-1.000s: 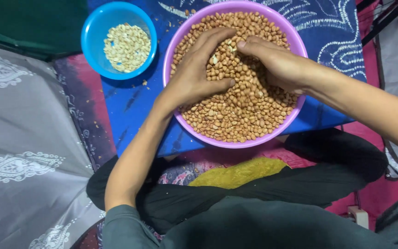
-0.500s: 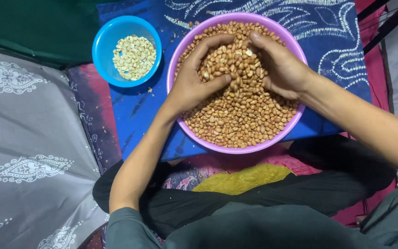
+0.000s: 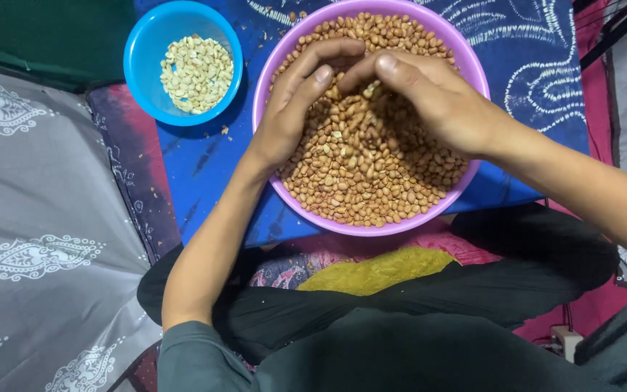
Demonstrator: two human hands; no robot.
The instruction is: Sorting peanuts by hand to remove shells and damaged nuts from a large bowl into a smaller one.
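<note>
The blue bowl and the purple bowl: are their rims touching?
Apart. The head view shows a strip of blue cloth between the blue bowl and the purple bowl.

blue patterned cloth (image 3: 205,167) | carries: purple bowl (image 3: 270,80), blue bowl (image 3: 139,65)

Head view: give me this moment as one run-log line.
left hand: on peanuts, open | right hand: over peanuts, fingers curled | purple bowl: full | blue bowl: pale skinned peanuts

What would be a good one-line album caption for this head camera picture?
Left hand and right hand meet over a purple bowl of brown peanuts, beside a blue bowl of pale peeled ones.
</note>
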